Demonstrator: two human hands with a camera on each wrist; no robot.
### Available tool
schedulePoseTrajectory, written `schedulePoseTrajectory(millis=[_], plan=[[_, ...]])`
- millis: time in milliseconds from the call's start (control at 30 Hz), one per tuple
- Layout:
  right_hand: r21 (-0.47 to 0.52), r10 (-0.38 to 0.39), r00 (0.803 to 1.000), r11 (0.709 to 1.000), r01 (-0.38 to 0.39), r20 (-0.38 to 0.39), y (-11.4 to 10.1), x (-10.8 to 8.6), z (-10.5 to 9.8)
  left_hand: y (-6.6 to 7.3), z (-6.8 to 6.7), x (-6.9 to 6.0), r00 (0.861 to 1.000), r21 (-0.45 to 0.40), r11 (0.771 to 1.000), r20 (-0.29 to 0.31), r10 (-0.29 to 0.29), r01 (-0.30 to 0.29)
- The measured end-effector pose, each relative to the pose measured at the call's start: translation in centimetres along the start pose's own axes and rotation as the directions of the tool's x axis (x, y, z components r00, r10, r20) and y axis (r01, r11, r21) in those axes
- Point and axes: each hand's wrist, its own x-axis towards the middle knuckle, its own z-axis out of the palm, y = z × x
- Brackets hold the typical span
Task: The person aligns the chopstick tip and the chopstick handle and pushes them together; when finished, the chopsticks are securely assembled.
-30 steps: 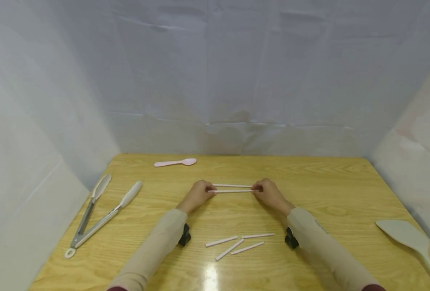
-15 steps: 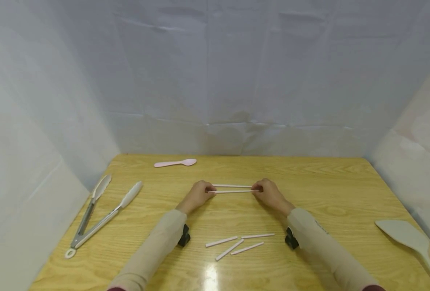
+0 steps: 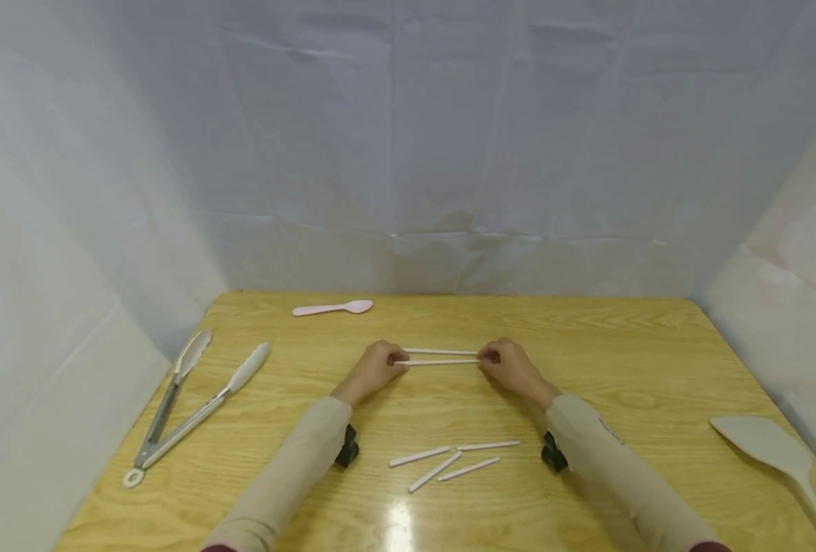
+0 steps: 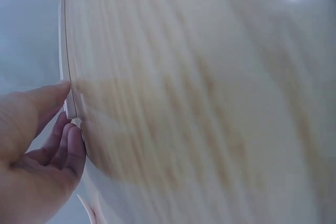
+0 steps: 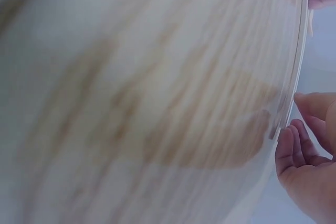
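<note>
White near stick (image 3: 444, 363): pinched by left hand (image 3: 373, 369), right hand (image 3: 510, 369) fingers, unreleased; far stick (image 3: 442, 352): hold unclear; 6 o'clock: short sticks (image 3: 435, 471), untouched.

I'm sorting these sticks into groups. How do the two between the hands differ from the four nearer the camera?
The far sticks look longer than the near sticks. The far sticks stretch between the left hand and right hand; the near sticks lie untouched. The far sticks run nearly parallel; the near sticks slant at varied angles. Both sets are pale and slim.
</note>
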Motion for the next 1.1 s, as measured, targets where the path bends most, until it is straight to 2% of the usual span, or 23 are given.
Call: schedulePoseTrajectory(millis=[133,400,600,700,833,967,1100], plan=[[0.008,-0.019,1.000,1.000,0.019,-0.012,0.0,-0.1,-0.2,0.1,-0.3,-0.3,1.000,-0.021,1.000,0.004,-0.008,0.008],[0.054,-0.017,1.000,0.998,0.018,-0.022,0.4,-0.4,-0.5,-0.3,-0.5,-0.9,0.998,-0.065,0.996,0.000,-0.059,0.059],[0.094,0.002,1.000,0.996,-0.003,0.014,0.1,-0.9,-0.8,-0.1,-0.7,-1.5,0.999,-0.056,0.998,-0.025,-0.024,0.023],[0.082,-0.027,0.999,0.996,0.024,0.028,0.1,-1.2,-0.9,0.0,-0.8,-1.8,0.999,-0.063,0.998,-0.033,-0.002,0.000],[0.069,-0.050,0.998,0.997,0.047,0.032,0.2,-1.7,-0.9,0.3,-1.0,-2.2,1.000,-0.099,0.995,-0.029,-0.001,-0.002],[0.091,-0.052,0.998,0.995,0.048,0.048,0.1,-2.2,-1.1,0.4,-1.1,-2.6,0.999,-0.124,0.992,-0.017,-0.031,0.028],[0.093,-0.056,0.996,0.994,0.050,0.072,0.0,-2.6,-1.3,0.8,-1.2,-3.1,0.999,-0.133,0.990,0.009,-0.036,0.037]])
